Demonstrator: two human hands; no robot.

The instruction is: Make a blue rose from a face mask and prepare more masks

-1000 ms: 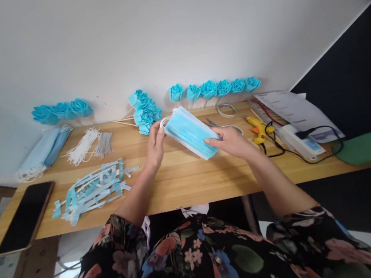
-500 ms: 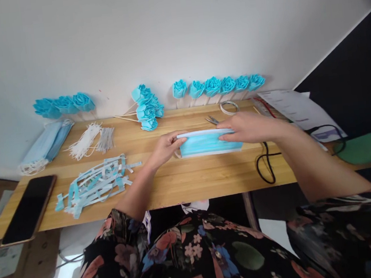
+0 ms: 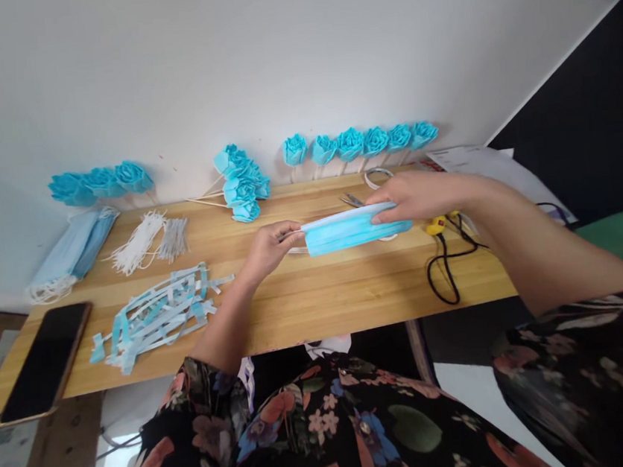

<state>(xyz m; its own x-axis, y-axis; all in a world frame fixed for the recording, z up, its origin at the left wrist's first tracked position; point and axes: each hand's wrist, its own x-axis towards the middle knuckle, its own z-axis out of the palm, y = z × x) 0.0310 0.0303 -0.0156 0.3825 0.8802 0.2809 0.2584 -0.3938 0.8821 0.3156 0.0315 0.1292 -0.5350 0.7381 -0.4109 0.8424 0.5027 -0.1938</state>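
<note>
A small stack of blue face masks [image 3: 350, 229] hangs level just above the wooden table [image 3: 318, 293], held at both ends. My left hand [image 3: 267, 250] pinches its left end, where the white ear loops stick out. My right hand [image 3: 417, 195] grips the right end from above, fingers closed over the top edge. Behind the stack lie scissors [image 3: 351, 200] and a roll of white tape [image 3: 377, 176].
Blue paper roses [image 3: 354, 142] line the wall, with more at left [image 3: 100, 182] and centre [image 3: 241, 185]. A mask pile [image 3: 74, 245], white ear loops [image 3: 141, 242], cut blue strips [image 3: 158, 318] and a phone [image 3: 45, 361] lie left. A yellow glue gun [image 3: 439, 225] with black cable lies right.
The mask stack went from tilted and raised to level and low over the table. My right hand shifted from under its right end to gripping it from above, arm swung over the glue gun.
</note>
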